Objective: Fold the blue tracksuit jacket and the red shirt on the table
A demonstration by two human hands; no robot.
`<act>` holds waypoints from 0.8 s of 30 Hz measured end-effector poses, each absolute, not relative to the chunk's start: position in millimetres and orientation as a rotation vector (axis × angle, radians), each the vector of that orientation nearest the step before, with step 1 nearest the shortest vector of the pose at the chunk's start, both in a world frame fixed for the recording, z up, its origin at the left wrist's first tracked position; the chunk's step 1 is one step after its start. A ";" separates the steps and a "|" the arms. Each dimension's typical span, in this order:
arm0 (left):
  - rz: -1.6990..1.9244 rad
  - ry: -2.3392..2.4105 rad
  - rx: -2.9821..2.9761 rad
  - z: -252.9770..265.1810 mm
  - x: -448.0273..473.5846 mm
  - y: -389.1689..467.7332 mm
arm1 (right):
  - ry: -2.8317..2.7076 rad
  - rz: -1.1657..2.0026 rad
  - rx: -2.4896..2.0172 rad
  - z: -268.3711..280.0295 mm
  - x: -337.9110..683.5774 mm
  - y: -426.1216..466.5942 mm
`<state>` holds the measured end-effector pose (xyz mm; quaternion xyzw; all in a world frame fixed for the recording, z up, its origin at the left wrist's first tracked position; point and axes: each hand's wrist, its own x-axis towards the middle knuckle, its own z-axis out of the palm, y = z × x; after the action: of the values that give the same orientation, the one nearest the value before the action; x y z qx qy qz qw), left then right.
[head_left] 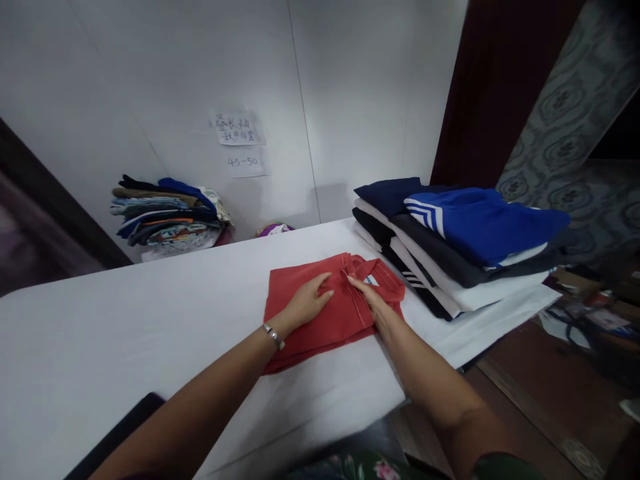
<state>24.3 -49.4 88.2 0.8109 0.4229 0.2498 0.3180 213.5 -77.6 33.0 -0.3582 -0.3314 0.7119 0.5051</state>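
A folded red shirt (313,327) lies on the white-covered table in front of me, its collar and a white neck label toward the right. My left hand (307,303), with a metal bracelet at the wrist, is over the middle of the shirt. Its thumb and fingers are apart and hold nothing. At the collar end, my right hand (370,293) grips the shirt's folded edge. The thumb is on top, and the other fingers are largely hidden by the hand and cloth.
Folded clothes form a stack (450,247) at the table's right end, with a blue striped garment (470,220) on top. Another clothes pile (170,213) stands beyond the table's back edge at left. Handwritten paper notes (243,140) hang on the wall. A dark flat object (125,430) lies front left.
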 end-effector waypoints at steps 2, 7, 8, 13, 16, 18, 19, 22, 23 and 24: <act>0.662 1.161 2.341 84.0 6.2 -54.5 | -0.802 1.696 -0.876 33.8 216.8 -77.6; 0.608 1.428 2.524 72.2 -29.3 -51.7 | -0.747 1.524 -1.042 40.2 220.4 -75.9; 0.577 1.508 2.514 69.2 -34.1 -49.8 | -0.742 1.512 -1.073 40.8 220.2 -75.4; 0.484 1.686 2.432 58.9 -45.5 -42.8 | -0.657 1.486 -1.174 43.1 220.9 -71.6; 0.521 1.650 2.423 64.0 -43.9 -39.0 | -0.649 1.452 -1.175 49.4 229.7 -67.6; 0.521 1.638 2.420 70.6 -40.0 -35.7 | -0.692 1.439 -1.149 55.2 241.0 -63.7; 0.509 1.638 2.424 73.4 -37.2 -33.8 | -0.719 1.427 -1.145 57.7 248.1 -61.4; 0.414 1.657 2.448 73.6 -26.3 -29.3 | -0.798 1.317 -1.183 59.5 271.8 -55.1; 0.364 1.656 2.462 70.5 -21.9 -28.6 | -0.824 1.256 -1.206 57.6 279.2 -53.6; 0.314 1.652 2.482 66.3 -17.3 -28.4 | -0.853 1.198 -1.236 54.6 285.7 -52.6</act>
<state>-17.3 -28.4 66.3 0.8258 0.5495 0.1045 0.0719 285.7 -52.6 54.6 -0.5273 -0.3640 0.5111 0.5730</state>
